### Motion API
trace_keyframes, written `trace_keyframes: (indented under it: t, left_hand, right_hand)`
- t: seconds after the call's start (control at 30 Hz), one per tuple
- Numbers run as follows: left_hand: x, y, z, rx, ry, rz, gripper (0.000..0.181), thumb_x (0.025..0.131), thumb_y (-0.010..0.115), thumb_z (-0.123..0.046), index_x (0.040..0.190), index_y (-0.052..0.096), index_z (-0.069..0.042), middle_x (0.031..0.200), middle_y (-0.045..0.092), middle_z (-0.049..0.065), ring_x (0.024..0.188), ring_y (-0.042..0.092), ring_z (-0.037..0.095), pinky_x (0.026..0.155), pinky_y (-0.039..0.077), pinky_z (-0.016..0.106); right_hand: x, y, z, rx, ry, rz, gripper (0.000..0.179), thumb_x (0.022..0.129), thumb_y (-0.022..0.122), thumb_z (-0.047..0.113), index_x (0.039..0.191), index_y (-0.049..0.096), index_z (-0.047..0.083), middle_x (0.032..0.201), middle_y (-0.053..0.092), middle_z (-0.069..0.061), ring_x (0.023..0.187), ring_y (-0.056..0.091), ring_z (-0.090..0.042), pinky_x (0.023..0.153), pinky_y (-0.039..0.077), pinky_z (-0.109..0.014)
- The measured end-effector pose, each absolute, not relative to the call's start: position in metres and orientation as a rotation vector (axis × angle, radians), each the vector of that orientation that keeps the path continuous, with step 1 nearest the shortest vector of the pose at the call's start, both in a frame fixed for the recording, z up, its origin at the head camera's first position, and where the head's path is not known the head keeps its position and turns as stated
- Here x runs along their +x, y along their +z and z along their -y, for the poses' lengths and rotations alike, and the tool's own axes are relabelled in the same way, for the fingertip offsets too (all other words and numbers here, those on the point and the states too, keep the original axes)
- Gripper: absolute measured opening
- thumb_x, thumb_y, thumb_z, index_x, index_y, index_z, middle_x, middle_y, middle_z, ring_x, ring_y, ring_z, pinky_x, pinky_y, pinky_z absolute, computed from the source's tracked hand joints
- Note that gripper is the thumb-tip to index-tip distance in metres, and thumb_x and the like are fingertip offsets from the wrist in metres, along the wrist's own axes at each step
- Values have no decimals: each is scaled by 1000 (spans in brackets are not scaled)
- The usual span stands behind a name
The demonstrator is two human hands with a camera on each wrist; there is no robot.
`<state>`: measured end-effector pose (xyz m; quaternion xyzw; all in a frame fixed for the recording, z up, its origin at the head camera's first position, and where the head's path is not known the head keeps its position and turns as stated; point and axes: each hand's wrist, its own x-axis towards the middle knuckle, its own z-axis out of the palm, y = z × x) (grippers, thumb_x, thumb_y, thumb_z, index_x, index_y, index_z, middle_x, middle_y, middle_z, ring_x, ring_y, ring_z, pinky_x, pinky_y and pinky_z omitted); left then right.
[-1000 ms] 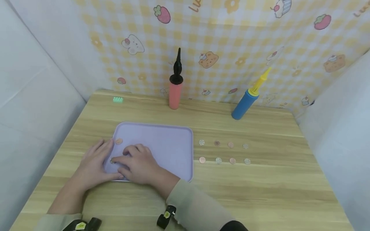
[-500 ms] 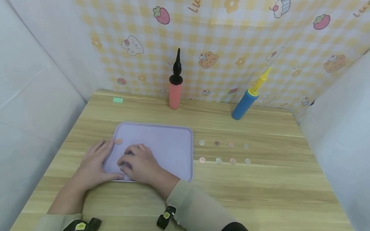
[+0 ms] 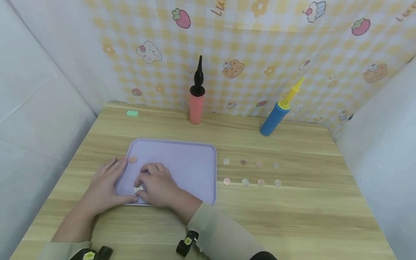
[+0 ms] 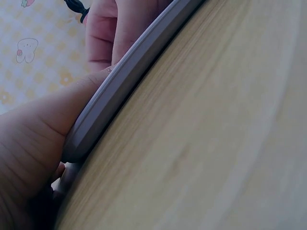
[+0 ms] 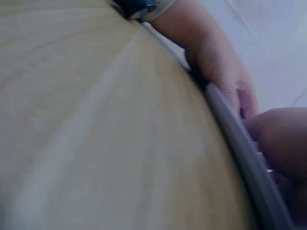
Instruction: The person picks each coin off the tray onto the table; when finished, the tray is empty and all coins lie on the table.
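A lilac tray (image 3: 182,169) lies on the wooden table. My left hand (image 3: 105,186) spans its near left corner, fingers fairly straight along the left side and thumb along the front rim. In the left wrist view that thumb lies against the tray's rim (image 4: 103,105). Over the tray, my right hand (image 3: 159,186) pinches a silver coin (image 3: 138,189) between thumb and index finger, close to my left thumb. A copper coin (image 3: 133,159) lies flat in the tray beside my left fingertips. The right wrist view shows both hands at the rim; the coin is hidden there.
Two rows of silver and copper coins, among them a copper coin (image 3: 226,181), lie right of the tray. Behind stand a pink and black hand pump (image 3: 196,108) and a blue and yellow pump (image 3: 274,118). A green toy brick (image 3: 132,113) sits back left.
My right fingers have drawn the silver coin from the tray's left edge rightward and nearer to me, and its face now shows between finger and thumb. My left hand has stayed put.
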<state>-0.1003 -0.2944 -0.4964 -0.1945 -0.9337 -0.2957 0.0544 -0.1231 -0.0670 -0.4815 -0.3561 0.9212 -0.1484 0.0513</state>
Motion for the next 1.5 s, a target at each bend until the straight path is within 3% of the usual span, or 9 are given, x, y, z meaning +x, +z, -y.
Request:
trace_keyframes:
  t: [0.13, 0.27, 0.4, 0.6, 0.93, 1.13, 1.37, 1.5]
  left_hand:
    - [-99, -496, 295, -585, -905, 2838, 135, 62, 102, -48, 165, 31, 4, 164, 40, 30, 151, 24, 60, 124, 6, 73]
    - [-97, -496, 297, -578, -927, 2843, 135, 63, 101, -49, 166, 29, 2, 165, 37, 29, 152, 21, 60, 124, 3, 72]
    - [-97, -497, 298, -570, -933, 2849, 136, 64, 101, -50, 167, 28, 1, 166, 37, 29, 153, 21, 59, 124, 3, 73]
    - [-98, -497, 297, -570, -930, 2848, 136, 63, 102, -48, 166, 28, 2, 165, 37, 31, 153, 20, 61, 124, 2, 72]
    - [-100, -499, 296, -565, -917, 2857, 137, 63, 102, -49, 166, 28, 2, 165, 36, 31, 153, 19, 60, 125, 1, 70]
    - [-100, -499, 295, -559, -909, 2866, 137, 63, 102, -50, 166, 29, 2, 164, 36, 32, 153, 20, 61, 126, 1, 70]
    - [-101, -499, 294, -556, -907, 2876, 137, 64, 101, -51, 167, 28, 1, 166, 35, 31, 154, 19, 59, 126, 0, 69]
    - [-101, -498, 294, -552, -900, 2873, 137, 63, 102, -51, 166, 29, 3, 165, 35, 32, 155, 19, 58, 127, 1, 68]
  right_hand:
    - [-125, -481, 65, -1112, -485, -2748, 17, 101, 73, 45, 116, 76, 37, 153, 48, 8, 143, 38, -15, 119, 33, -35]
    - [-125, -483, 63, -1273, -492, -2768, 16, 103, 71, 40, 117, 72, 34, 140, 59, 12, 138, 44, -11, 117, 34, -31]
    - [-125, -487, 63, -1458, -508, -2773, 11, 104, 71, 34, 113, 77, 33, 120, 70, 20, 119, 55, -3, 109, 36, -20]
    - [-128, -492, 61, -1553, -755, -2733, 12, 100, 78, 26, 109, 86, 30, 110, 78, 19, 100, 63, 9, 96, 40, -7]
    - [-129, -492, 58, -1430, -1014, -2680, 16, 99, 80, 22, 114, 85, 24, 111, 80, 13, 102, 68, 8, 95, 41, -5]
    - [-130, -492, 57, -1316, -1386, -2560, 15, 95, 84, 14, 110, 85, 13, 105, 82, 4, 93, 67, 7, 87, 46, -6]
    - [-129, -489, 58, -1006, -1751, -2416, 17, 94, 83, 9, 112, 84, 7, 101, 82, 1, 73, 56, 11, 67, 54, -12]
    - [-129, -487, 58, -729, -1845, -2354, 16, 97, 81, 11, 113, 85, 11, 104, 82, 7, 84, 63, 13, 76, 58, -15]
